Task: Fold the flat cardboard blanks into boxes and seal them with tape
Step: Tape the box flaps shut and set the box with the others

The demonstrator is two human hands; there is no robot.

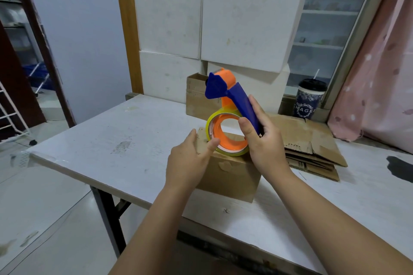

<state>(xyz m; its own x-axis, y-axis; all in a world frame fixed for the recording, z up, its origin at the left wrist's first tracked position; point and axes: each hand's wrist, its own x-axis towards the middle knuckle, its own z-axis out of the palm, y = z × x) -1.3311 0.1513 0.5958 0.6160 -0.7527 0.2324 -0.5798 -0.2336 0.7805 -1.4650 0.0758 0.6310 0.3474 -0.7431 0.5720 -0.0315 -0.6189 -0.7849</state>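
My right hand (263, 140) grips tape dispenser (225, 89) by blue handle, roll on folded box (228, 176) beneath both hands. Left hand (190, 158) flat on box top, thumb touching roll. Risk: loose steadying lets box skid across table (111, 136), tape wrinkling.

Dispenser (237, 98): moulded plastic, blue and orange, smooth with a soft sheen. Tape (233, 153) on it is clear yellowish film, glossy. Box (228, 176): brown cardboard, matt, faintly fibrous. Blanks (312, 140): same matt brown cardboard, creased, corrugated flutes showing at the cut edges. Table (100, 140): white top, matt, scuffed and stained grey. Its leg (107, 212) is dark and looks like metal. White boxes (245, 29): matt, chalky-looking, spotted. Cup (309, 98): dark, printed, glossy. Curtain (380, 73): pink cloth, soft, matt. Floor (44, 207): pale, polished, reflective.
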